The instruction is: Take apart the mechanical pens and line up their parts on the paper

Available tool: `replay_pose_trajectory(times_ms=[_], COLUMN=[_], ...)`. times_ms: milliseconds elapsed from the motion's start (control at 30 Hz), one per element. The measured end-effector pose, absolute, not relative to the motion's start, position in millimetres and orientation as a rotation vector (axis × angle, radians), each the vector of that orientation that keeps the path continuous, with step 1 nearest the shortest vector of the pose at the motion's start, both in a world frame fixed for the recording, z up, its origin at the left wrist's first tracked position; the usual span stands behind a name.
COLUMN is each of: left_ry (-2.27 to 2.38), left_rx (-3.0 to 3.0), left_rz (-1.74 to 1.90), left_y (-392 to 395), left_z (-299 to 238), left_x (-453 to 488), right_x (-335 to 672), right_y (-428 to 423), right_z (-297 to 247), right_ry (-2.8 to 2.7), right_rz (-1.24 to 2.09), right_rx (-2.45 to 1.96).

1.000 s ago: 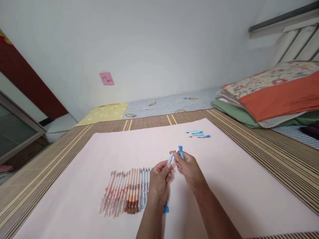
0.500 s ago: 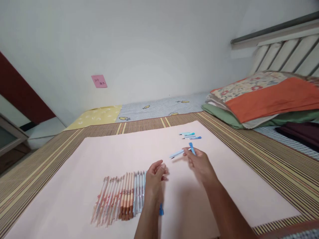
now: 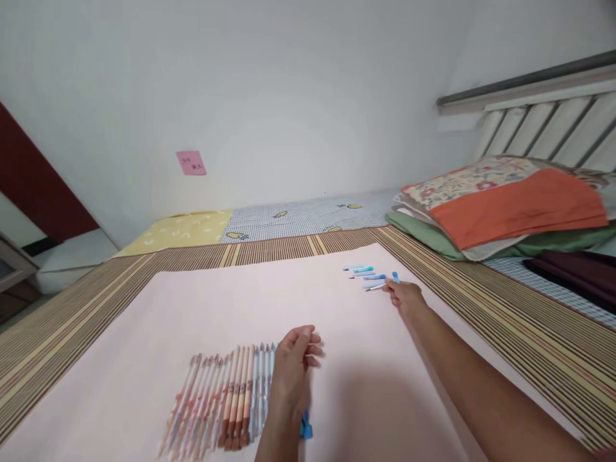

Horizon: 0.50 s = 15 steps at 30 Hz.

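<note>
Where the row of pens [image 3: 226,398] lies side by side on the pink sheet [image 3: 144,333], my left hand [image 3: 291,369] rests just beside its right edge, fingers loosely curled and holding nothing I can see. A blue piece [image 3: 306,428] peeks out by the wrist. Farther right, my right hand [image 3: 407,296] stretches out, pinching a blue cap [image 3: 395,277], and its fingertips [image 3: 389,288] touch the end of a loose pen [image 3: 373,287] lying just beside the small group of blue pens [image 3: 362,272]. Folded bedding [image 3: 505,205] sits far right.
</note>
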State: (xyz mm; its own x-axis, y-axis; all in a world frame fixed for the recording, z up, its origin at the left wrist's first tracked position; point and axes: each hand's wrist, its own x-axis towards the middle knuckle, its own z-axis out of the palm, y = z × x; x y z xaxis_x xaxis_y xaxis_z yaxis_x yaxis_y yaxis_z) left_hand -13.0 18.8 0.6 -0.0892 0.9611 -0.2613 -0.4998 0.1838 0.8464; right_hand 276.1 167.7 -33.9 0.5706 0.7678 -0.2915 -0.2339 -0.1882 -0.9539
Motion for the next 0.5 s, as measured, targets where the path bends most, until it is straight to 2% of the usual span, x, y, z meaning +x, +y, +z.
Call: replay_pose_trajectory(times_ms=[300,500], left_ry=[1.035,1.035], left_rx=[0.588,0.592], left_rz=[1.337,1.34], left_y=[19,20], left_z=[-1,0], left_x=[-11,-12], right_x=[286,286], right_y=[178,176], right_z=[-47,-52], right_ry=[-0.494,-0.505], right_rz=[1.037,0.962], right_rx=[-1.61,-1.595])
